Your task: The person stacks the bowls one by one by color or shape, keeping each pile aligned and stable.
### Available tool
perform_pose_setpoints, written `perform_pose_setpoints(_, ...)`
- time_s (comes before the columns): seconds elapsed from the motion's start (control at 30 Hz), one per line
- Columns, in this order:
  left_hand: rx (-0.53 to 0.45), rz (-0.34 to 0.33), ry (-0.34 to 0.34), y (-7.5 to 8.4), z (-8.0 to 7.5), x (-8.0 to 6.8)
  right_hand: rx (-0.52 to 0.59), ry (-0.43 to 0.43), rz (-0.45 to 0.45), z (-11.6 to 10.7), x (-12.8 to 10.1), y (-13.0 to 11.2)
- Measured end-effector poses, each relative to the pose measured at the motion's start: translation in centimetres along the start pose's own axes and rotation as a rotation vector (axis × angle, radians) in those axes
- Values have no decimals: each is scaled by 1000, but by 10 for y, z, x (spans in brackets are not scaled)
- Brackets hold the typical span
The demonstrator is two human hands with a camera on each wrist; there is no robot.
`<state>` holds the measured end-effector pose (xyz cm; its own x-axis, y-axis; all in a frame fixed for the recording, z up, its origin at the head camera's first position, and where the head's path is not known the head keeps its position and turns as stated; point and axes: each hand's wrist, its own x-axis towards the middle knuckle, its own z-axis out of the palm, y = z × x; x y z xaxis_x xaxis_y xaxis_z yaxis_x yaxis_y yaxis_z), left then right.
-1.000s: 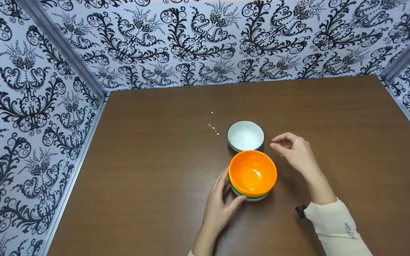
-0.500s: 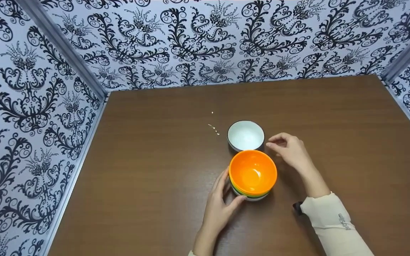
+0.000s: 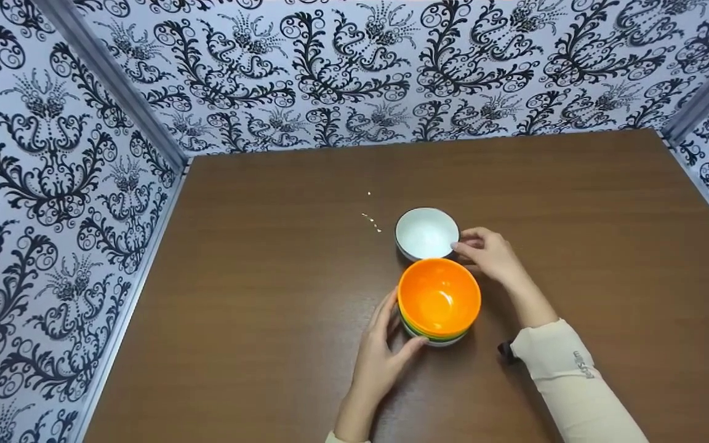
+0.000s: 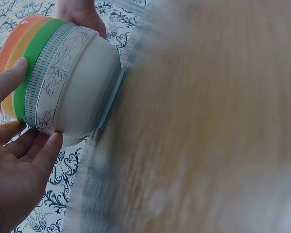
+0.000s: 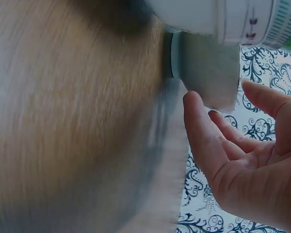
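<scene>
My left hand [image 3: 379,360] holds a stack of nested bowls from the left, thumb at the near side and fingers curled round the far side. On top is an orange bowl [image 3: 439,297]; below it, in the left wrist view, show a yellow bowl [image 4: 14,58], a green bowl [image 4: 31,73] and a white bowl [image 4: 82,82] with a patterned band and flower drawings. Just behind the stack stands a smaller white bowl [image 3: 426,232] with a dark rim. My right hand [image 3: 491,255] is at its right side, thumb tip right at the rim, fingers loosely bent beside the wall.
Small pale specks [image 3: 372,222] lie on the brown wooden table [image 3: 256,277] to the left of the white bowl. Walls with black-and-white scroll wallpaper [image 3: 354,74] rise behind and at both sides of the table.
My right hand has moved left, from beside the smaller white bowl to its rim. The left hand and the stack have stayed in place.
</scene>
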<state>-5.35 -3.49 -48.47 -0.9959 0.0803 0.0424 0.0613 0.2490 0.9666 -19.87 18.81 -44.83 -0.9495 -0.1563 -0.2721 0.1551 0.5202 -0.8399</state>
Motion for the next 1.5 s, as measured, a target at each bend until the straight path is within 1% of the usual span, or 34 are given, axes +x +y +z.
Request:
perform_pose_setpoints(0.17,8,3,1,1,0,0,28,-22,21,2,2,-1)
perform_pose_setpoints(0.4,0,39,6,-1,0,0,59,-45,40,4,6,-3)
perform_pose_setpoints(0.67,2,41,8,-1,0,1,135,-67,94,4,8,-3)
perform_pose_setpoints(1.03,11,40,13,-2,0,1,205,-73,131,4,11,-4)
perform_pose_setpoints(1.17,8,34,12,-2,0,0,221,-58,134,5,12,-4)
perform_pose_setpoints(1.4,-7,64,11,-3,1,0,239,-60,111,4,10,-5)
perform_pose_setpoints(1.5,-7,60,11,-3,0,0,238,-58,115,3,9,-4)
